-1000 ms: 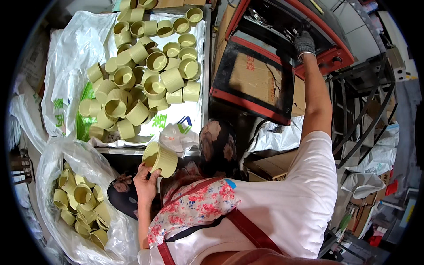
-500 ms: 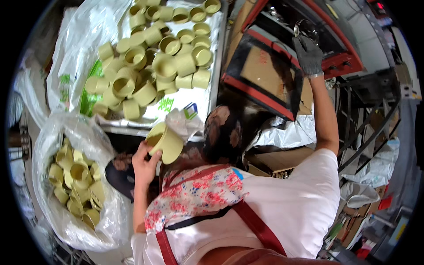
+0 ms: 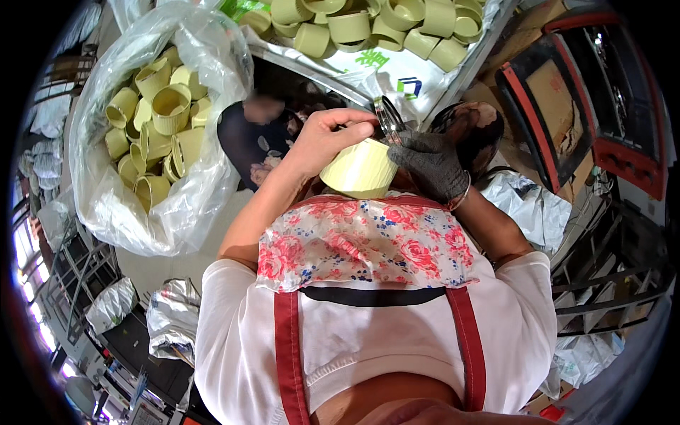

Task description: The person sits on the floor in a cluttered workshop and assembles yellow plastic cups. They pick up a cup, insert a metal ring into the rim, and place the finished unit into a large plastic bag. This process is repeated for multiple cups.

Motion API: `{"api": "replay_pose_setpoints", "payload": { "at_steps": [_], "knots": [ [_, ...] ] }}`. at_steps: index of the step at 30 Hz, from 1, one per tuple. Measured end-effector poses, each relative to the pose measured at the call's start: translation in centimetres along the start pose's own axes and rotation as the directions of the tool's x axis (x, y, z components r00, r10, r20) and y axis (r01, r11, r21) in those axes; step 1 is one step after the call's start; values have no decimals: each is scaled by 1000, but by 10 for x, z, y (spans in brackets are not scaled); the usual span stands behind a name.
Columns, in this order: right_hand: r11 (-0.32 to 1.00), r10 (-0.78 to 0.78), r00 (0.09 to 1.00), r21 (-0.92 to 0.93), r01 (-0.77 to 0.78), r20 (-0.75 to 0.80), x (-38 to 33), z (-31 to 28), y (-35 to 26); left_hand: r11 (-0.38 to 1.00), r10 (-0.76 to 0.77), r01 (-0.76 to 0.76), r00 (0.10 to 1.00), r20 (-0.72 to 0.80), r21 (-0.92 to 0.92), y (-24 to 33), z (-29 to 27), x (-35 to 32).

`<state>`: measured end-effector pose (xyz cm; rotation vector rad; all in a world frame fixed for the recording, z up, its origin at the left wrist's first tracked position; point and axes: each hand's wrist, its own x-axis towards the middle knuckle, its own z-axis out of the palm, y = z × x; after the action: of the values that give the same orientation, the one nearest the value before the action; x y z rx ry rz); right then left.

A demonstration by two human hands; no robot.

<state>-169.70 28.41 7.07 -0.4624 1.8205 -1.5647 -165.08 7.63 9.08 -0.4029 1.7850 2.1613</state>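
My bare left hand (image 3: 329, 139) is closed on the rim of a pale yellow ribbed cup (image 3: 360, 171), which is tilted in front of my apron. In a grey knitted glove, my right hand (image 3: 435, 163) grips a shiny metal ring (image 3: 387, 119) between thumb and fingers. The ring stands on edge right by the cup's mouth, close to my left fingertips. Whether it touches the rim, I cannot tell. The cup's inside is hidden from here.
To the left, a clear plastic bag (image 3: 202, 234) holds several similar cups. More cups (image 3: 348, 28) lie on the white-covered table (image 3: 425, 85) ahead. At the right stands a red and black oven (image 3: 627, 159) with its door (image 3: 528, 120) lowered. Crumpled silver sheeting (image 3: 530, 209) lies below it.
My right hand has come back from the oven with the metal ring and is now beside the cup. The cup has turned in my left hand. My view has swung rightward across the scene.
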Motion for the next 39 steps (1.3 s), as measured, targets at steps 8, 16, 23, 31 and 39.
{"api": "replay_pose_setpoints", "payload": {
  "at_steps": [8, 16, 23, 31, 39],
  "knots": [
    [966, -173, 982, -209, 154, -73, 6, 26, -13, 906, -252, 212, 966, -63, -367, 2, -7, -13],
    [985, -162, 982, -73, 156, -95, 7, 33, -11, 845, -240, 121, 956, -168, -521, -9, -8, -30],
    [912, -214, 976, -367, 185, -39, 13, 35, -6, 896, 440, -418, 879, -186, 149, -43, -14, -36],
    [429, -660, 750, -845, 318, -53, 27, 9, 9, 964, 236, -223, 968, -85, 145, -49, -30, -45],
    [990, -114, 992, -87, 109, -55, 8, 7, 5, 988, 154, -151, 985, -81, 42, -52, -33, -44]
  ]
}}
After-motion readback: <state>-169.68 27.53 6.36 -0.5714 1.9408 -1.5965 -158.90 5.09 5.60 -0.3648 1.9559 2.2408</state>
